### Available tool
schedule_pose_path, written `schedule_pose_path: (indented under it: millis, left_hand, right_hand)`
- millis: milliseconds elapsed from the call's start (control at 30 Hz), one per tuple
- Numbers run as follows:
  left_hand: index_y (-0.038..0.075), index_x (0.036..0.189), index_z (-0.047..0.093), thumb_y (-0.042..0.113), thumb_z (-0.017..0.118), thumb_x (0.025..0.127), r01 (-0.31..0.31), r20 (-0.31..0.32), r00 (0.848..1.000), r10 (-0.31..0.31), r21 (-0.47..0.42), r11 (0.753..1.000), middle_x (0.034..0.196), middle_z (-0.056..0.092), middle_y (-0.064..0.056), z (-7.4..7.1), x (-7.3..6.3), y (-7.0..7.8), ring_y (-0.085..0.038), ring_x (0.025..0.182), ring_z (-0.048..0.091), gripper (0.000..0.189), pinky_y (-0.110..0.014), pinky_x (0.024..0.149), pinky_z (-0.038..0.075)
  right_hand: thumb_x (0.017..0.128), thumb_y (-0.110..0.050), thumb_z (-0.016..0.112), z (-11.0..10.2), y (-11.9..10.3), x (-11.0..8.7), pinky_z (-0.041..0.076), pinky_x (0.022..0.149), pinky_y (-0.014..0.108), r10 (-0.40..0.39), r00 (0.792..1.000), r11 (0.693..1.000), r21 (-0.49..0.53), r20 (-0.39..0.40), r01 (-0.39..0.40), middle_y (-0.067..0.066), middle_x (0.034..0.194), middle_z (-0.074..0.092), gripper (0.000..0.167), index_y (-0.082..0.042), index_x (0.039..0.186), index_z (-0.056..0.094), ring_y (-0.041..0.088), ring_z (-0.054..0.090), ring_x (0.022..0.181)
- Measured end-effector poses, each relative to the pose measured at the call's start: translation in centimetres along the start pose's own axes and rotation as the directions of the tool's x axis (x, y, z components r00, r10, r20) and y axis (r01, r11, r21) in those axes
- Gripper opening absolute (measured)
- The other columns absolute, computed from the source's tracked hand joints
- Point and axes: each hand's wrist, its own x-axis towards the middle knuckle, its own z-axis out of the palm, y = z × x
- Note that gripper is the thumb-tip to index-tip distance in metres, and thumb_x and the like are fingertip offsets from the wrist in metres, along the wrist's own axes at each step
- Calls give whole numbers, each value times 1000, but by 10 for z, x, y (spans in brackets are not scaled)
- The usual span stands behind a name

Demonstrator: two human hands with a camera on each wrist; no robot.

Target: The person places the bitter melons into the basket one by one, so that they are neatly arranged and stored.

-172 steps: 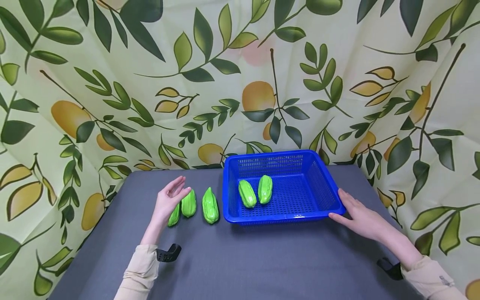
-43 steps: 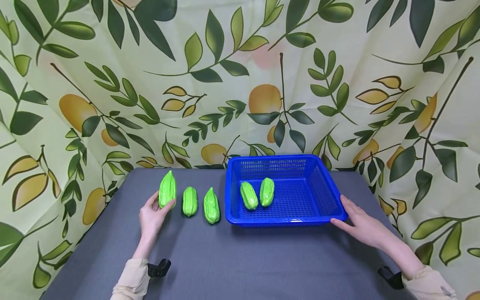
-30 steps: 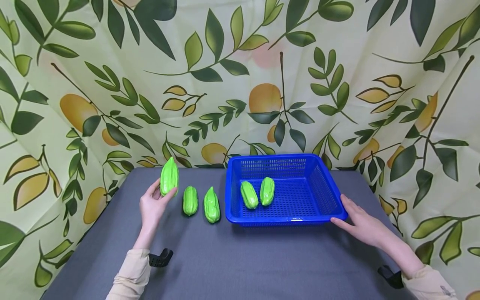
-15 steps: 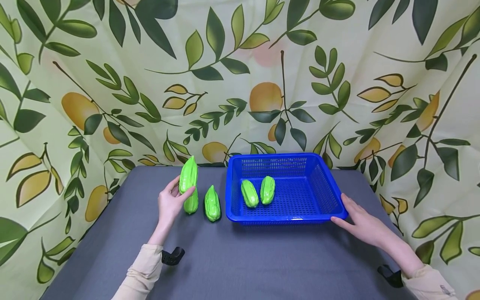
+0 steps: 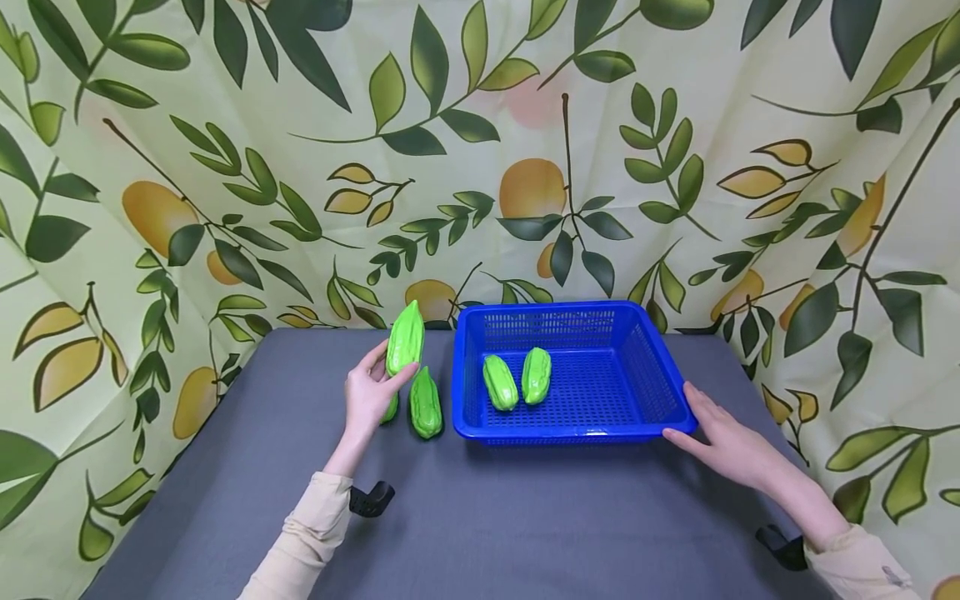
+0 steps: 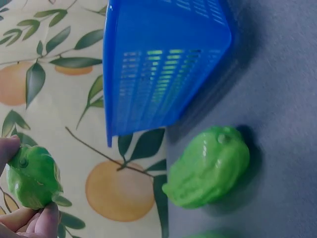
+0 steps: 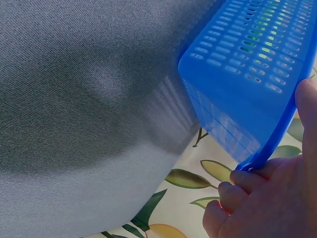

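My left hand (image 5: pixel 371 393) grips a bright green, ridged bitter melon (image 5: pixel 406 340) between thumb and fingers, raised above the table with its pointed end up. In the left wrist view that bitter melon (image 6: pixel 34 177) shows its stem end. Below it on the table lies one bitter melon (image 5: pixel 425 404); another (image 5: pixel 389 408) is mostly hidden behind my hand. A blue perforated plastic basket (image 5: pixel 566 433) holds two bitter melons (image 5: pixel 500 383) on its left side. My right hand (image 5: pixel 731 442) holds the basket's front right corner, thumb at the front and fingers along the right side.
A grey cloth covers the table (image 5: pixel 540 517). Behind and on both sides hangs a curtain (image 5: pixel 450 167) printed with leaves and fruit. The basket's raised left wall (image 6: pixel 163 74) stands beside the lying bitter melon.
My left hand, first empty, took the leftmost bitter melon, lifted it and carried it right, over the others toward the basket. My right hand has stayed at the basket's corner.
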Motion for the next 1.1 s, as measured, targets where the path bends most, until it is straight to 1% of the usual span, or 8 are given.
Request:
schedule_pose_path:
  millis: [167,333,500,600,767,933,1033,1100]
  left_hand:
    - [-4,137,46,7,77,77,-13,7,1000,13,-12,1000,137,51,-24,6,2,0,-29,125,52,68,-31,98,47]
    - [-3,137,46,8,77,78,7,6,1000,-7,-12,1000,137,51,-23,9,1,2,-28,126,53,68,-29,97,47]
    - [-4,136,46,5,76,78,-6,35,999,8,-60,998,135,52,-24,22,2,13,-30,124,54,66,-27,94,50]
    - [-3,135,47,6,77,77,-23,49,998,26,-61,998,134,54,-24,29,4,18,-29,123,54,66,-29,94,50]
    - [-4,134,49,6,78,76,-37,52,998,40,-60,998,133,54,-24,39,4,22,-29,123,55,65,-35,98,48]
    - [-4,134,48,4,77,77,-54,88,994,65,-121,991,134,54,-23,51,6,27,-28,123,55,64,-34,99,48]
    - [-3,134,49,4,77,77,-62,98,992,76,-135,989,133,55,-22,56,8,30,-27,123,55,64,-32,99,48]
    - [-3,134,49,5,78,76,-66,92,993,78,-131,989,132,56,-22,58,8,33,-27,123,55,65,-32,98,49]
  right_hand:
    - [91,-58,50,0,-1,0,26,101,73,0,1000,1000,5,3,0,36,150,18,97,7,149,7,56,24,133]
    - [91,-58,50,-1,-3,-2,26,101,73,5,1000,1000,6,8,-5,36,149,18,97,7,149,8,56,24,133]
    - [91,-58,50,-3,-2,-1,26,100,73,12,1000,1000,2,11,-12,37,149,19,97,8,149,9,57,25,132]
    - [90,-59,50,-3,-2,0,25,100,74,15,1000,1000,-2,15,-15,37,149,19,97,8,148,9,57,25,131]
    - [90,-59,49,-1,-2,1,25,101,73,14,1000,1000,-1,15,-14,37,149,19,97,8,149,9,58,25,132]
    - [91,-58,49,-2,0,0,25,100,74,11,1000,1000,3,9,-11,37,149,19,96,7,149,8,57,24,132]
    - [91,-58,50,-1,0,0,24,101,73,11,1000,1000,7,13,-12,37,149,18,97,7,149,8,57,23,133]
    - [90,-59,50,-2,0,0,24,101,73,13,1000,1000,9,16,-13,37,149,18,98,7,149,8,57,23,133]
